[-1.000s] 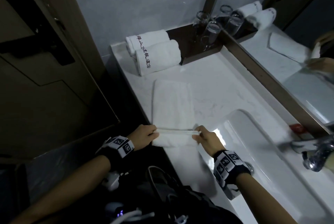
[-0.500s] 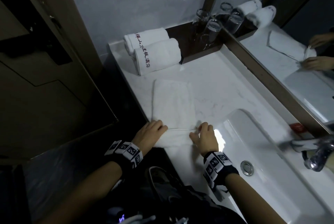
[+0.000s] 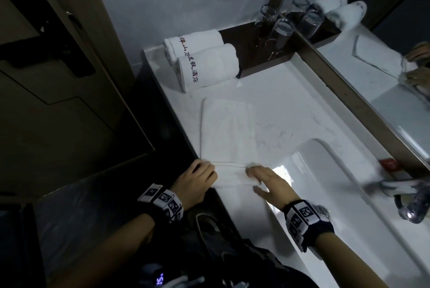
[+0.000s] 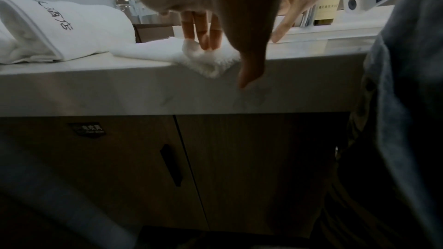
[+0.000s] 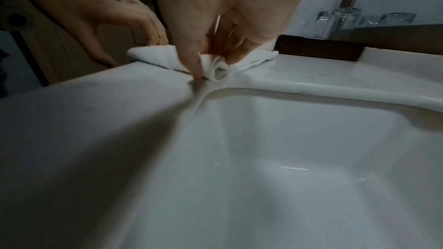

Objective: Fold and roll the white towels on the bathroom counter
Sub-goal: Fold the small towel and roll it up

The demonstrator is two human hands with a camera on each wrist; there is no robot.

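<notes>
At the left of the head view stands a dark wooden door (image 3: 58, 78). Right of it, in the upper middle, two rolled towels (image 3: 204, 64) with lettering lie side by side at the back of the white counter (image 3: 290, 106). Below them, the flat towel (image 3: 228, 134) lies lengthwise in the centre of the frame, its near end turned into a small roll at the counter's front edge. The left hand (image 3: 197, 180) rests on the roll's left end, fingers fairly straight on the cloth. The right hand (image 3: 267, 183) pinches the roll's right end between thumb and fingers. Further right lies the sink (image 3: 349, 194), with upturned glasses (image 3: 281, 29) at upper right beside the mirror (image 3: 384, 66).
</notes>
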